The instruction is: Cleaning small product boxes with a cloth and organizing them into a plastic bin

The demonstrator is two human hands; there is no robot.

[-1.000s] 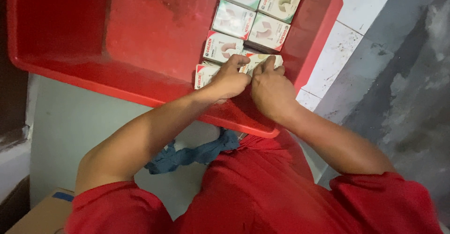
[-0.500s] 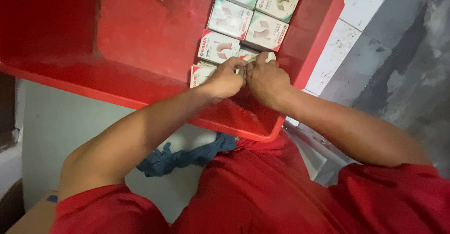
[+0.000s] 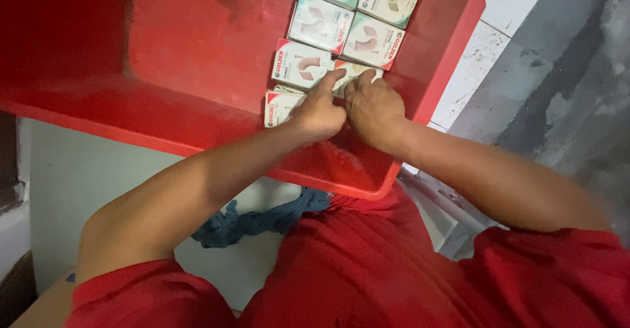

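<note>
A large red plastic tub holds small white cartons with red corners, laid flat in two rows along its right wall. My left hand and my right hand meet over one carton in the right row, fingertips pressing on it. Next to it lies another carton, and a third carton sits half hidden beside my left hand. More cartons lie further back. Whether either hand grips the pressed carton is hidden by the fingers.
The tub's near rim crosses in front of my red shirt. A blue cloth lies below the tub on a pale surface. White tiles and grey concrete floor are to the right.
Both hands have stayed together on the same carton in the right row and pushed slightly further into the tub; the view has shifted a little.
</note>
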